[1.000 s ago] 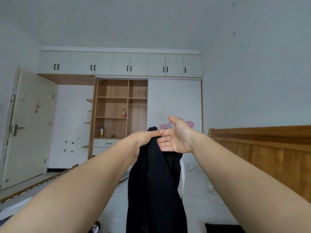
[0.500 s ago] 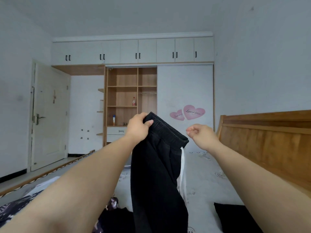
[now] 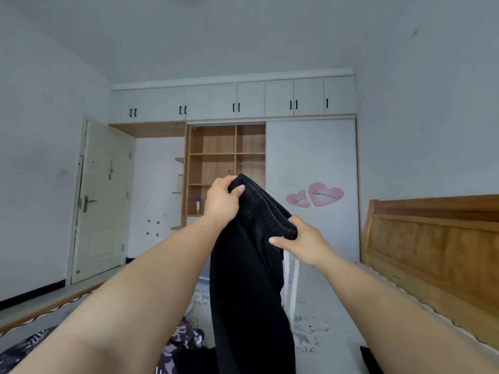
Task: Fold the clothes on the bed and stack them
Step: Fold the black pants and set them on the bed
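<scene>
While our left hand (image 3: 222, 202) and right hand (image 3: 302, 240) each grip the waistband, the black trousers (image 3: 248, 287) hang above the bed (image 3: 318, 314) — unfolded; next, we judge, lay them flat.

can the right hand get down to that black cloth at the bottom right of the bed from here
Probably yes. The black cloth lies uncovered on the bed, under the right forearm. But the right hand holds the black pants and would need to let go first.

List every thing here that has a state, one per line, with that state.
black trousers: held up by the waistband, hanging over the bed
left hand: grips the waistband
right hand: grips the waistband
room door: shut
wardrobe sliding door: slid aside, shelves exposed
patterned garment: lying unfolded on the bed
</scene>
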